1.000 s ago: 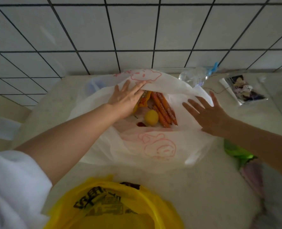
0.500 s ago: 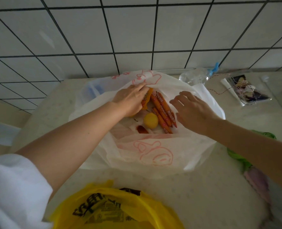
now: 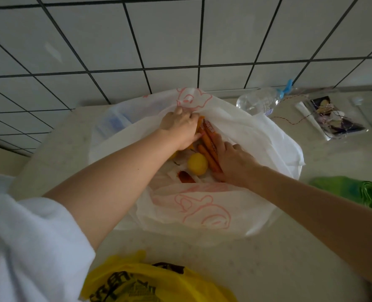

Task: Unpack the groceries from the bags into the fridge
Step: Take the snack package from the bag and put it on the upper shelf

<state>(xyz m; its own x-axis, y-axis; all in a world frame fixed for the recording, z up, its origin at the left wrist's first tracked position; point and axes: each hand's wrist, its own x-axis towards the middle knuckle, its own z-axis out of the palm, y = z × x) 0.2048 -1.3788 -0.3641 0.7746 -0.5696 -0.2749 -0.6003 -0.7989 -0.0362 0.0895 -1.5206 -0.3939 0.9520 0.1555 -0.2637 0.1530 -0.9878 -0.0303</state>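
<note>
We are in a home kitchen. We see a white tiled wall (image 3: 180, 40) behind a pale stone counter (image 3: 267, 258), with shopping bags (image 3: 202, 205) of food and a water bottle (image 3: 259, 101) on it.

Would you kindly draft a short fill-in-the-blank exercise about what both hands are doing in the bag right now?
1. Both hands reach into the ____ bag printed with pink cartoon figures.
2. The right hand lies on a bundle of long orange ____.
3. Between the two forearms sits a round ____ fruit.
4. Nearest the camera lies a ____ bag with black print.

Missing words: white; sausages; yellow; yellow
</note>
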